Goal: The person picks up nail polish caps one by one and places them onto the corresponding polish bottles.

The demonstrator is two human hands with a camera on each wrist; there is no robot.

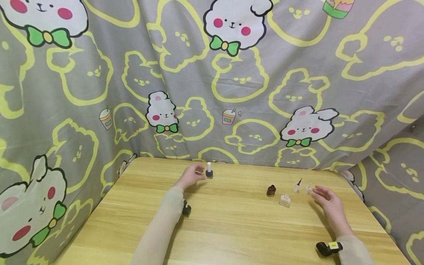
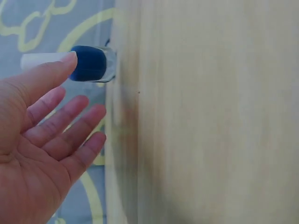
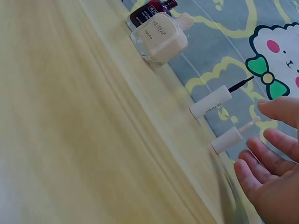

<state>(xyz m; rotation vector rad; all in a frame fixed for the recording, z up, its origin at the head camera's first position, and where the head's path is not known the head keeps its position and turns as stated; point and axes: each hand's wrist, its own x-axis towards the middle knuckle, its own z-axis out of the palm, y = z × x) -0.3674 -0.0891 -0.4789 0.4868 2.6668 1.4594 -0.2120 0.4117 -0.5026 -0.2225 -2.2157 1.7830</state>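
A dark blue nail polish bottle (image 1: 209, 173) with a white cap stands upright near the table's back edge. Beside it is my left hand (image 1: 192, 175), fingers loosely spread; in the left wrist view the thumb overlaps the bottle (image 2: 91, 63), and whether it touches is unclear. My right hand (image 1: 328, 202) is held with relaxed fingers next to a white cap (image 1: 308, 189) standing with its pale brush up. Left of that, another white cap (image 1: 297, 187) stands with its dark brush up. An uncapped dark red polish bottle (image 1: 271, 190) and an uncapped cream polish bottle (image 1: 285, 200) stand farther left.
The wooden table (image 1: 232, 221) ends at a grey patterned curtain (image 1: 198, 84) behind and at both sides. Black wrist devices, one at the left wrist (image 1: 186, 208) and one at the right (image 1: 328, 248), sit on the sleeves.
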